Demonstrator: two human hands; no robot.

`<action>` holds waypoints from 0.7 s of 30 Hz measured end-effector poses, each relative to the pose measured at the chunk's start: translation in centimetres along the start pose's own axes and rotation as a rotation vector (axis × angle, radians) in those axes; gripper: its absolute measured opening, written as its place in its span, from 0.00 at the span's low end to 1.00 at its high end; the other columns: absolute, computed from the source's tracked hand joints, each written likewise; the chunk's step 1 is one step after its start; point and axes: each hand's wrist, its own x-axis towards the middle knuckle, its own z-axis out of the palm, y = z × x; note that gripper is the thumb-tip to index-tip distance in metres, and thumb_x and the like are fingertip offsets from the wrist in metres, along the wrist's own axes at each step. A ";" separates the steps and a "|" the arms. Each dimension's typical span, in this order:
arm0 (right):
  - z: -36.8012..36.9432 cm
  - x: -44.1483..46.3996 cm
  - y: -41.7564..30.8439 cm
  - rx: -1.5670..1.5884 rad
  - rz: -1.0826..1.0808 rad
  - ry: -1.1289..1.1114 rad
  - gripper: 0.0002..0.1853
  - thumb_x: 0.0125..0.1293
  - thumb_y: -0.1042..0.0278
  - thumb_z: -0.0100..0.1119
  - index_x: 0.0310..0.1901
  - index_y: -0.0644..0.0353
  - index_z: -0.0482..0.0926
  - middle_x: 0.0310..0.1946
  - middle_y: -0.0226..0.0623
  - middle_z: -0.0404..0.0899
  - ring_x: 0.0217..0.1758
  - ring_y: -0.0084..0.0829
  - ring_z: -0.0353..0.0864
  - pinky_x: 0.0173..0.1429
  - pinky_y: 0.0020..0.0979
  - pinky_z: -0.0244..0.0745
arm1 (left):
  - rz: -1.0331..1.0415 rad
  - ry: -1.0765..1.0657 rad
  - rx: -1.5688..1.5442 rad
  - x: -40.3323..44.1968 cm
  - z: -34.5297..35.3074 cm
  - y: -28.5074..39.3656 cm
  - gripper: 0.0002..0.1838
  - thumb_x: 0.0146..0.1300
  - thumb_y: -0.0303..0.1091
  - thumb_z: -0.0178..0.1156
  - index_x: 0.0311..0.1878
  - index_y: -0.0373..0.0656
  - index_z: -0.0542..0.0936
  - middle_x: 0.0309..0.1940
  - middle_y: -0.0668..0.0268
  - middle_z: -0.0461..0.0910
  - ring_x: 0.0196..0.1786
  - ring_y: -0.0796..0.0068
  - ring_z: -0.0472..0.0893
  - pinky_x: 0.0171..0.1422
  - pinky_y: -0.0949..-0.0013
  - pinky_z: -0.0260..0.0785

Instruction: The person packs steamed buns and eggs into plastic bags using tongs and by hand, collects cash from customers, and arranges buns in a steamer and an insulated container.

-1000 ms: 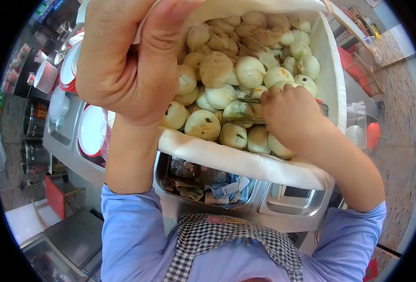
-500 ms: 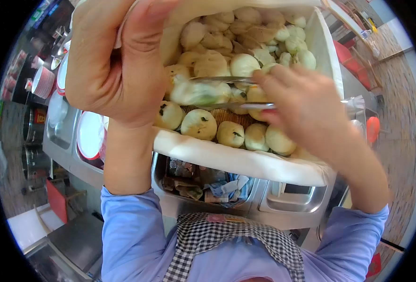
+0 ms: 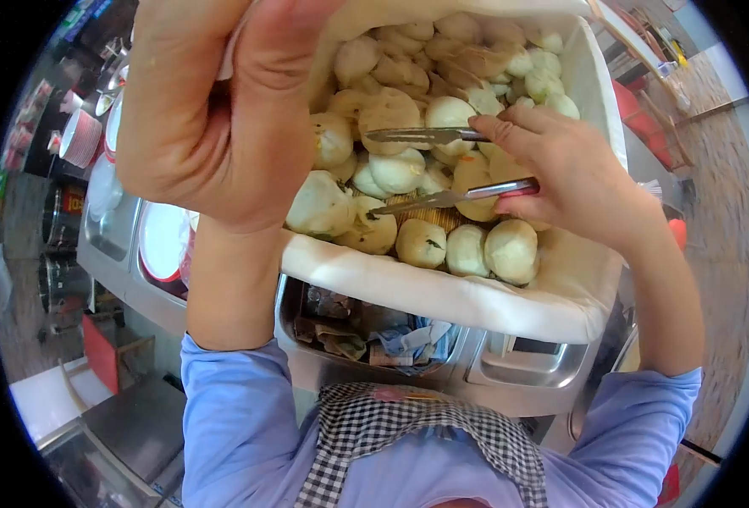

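My right hand (image 3: 561, 165) grips a pair of metal tongs (image 3: 446, 199), whose two arms are spread apart over steamed buns. Nothing sits between their tips except buns lying lower down. Just left of the tips, a pale bun (image 3: 319, 205) rests at the front left on top of others, near a bun with dark green specks (image 3: 370, 227). High and close to the camera, my left hand (image 3: 222, 110) is closed, with a bit of white cloth (image 3: 232, 42) showing between its fingers. That hand hides the left side of the cloth-lined basket (image 3: 442, 292).
Below the basket, a metal bin (image 3: 366, 326) holds crumpled notes and coins. A steel tray (image 3: 531, 364) lies beside it. On the left are a red-rimmed white plate (image 3: 163, 241) and stacked paper bowls (image 3: 80, 138). Red chairs (image 3: 641, 123) stand at the right.
The tongs have opened and let go of a bun, which now lies at the basket's front left. My right hand has slowed, while my left stays raised.
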 end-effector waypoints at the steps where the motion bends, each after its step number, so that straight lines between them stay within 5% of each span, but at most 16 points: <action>1: 0.7 0.0 -0.1 0.010 0.006 -0.003 0.31 0.45 0.63 0.71 0.53 0.61 0.73 0.38 0.39 0.75 0.45 0.41 0.77 0.47 0.41 0.74 | 0.003 -0.002 -0.017 -0.1 -0.1 -0.3 0.12 0.66 0.35 0.55 0.36 0.34 0.80 0.31 0.57 0.82 0.37 0.67 0.80 0.43 0.69 0.71; 5: 2.6 1.2 -1.2 0.105 0.023 -0.126 0.30 0.47 0.60 0.70 0.53 0.62 0.74 0.39 0.40 0.76 0.46 0.41 0.77 0.45 0.42 0.75 | -0.018 0.112 -0.058 -1.5 0.9 -1.4 0.13 0.67 0.36 0.54 0.36 0.34 0.79 0.32 0.57 0.81 0.37 0.67 0.79 0.44 0.69 0.71; 11: 4.3 2.4 -2.7 0.117 -0.044 -0.012 0.30 0.47 0.60 0.70 0.53 0.60 0.75 0.39 0.41 0.77 0.44 0.42 0.79 0.45 0.41 0.75 | -0.199 0.075 -0.121 -1.1 -0.2 -0.2 0.15 0.68 0.35 0.56 0.41 0.29 0.81 0.38 0.47 0.83 0.41 0.60 0.84 0.50 0.63 0.78; 21: -4.0 -6.9 2.6 -0.188 0.285 0.025 0.39 0.40 0.68 0.73 0.59 0.59 0.71 0.45 0.40 0.76 0.45 0.42 0.77 0.49 0.39 0.74 | -0.288 0.007 -0.202 -1.1 -1.5 -1.0 0.15 0.68 0.34 0.55 0.43 0.28 0.80 0.39 0.47 0.82 0.43 0.59 0.84 0.52 0.61 0.77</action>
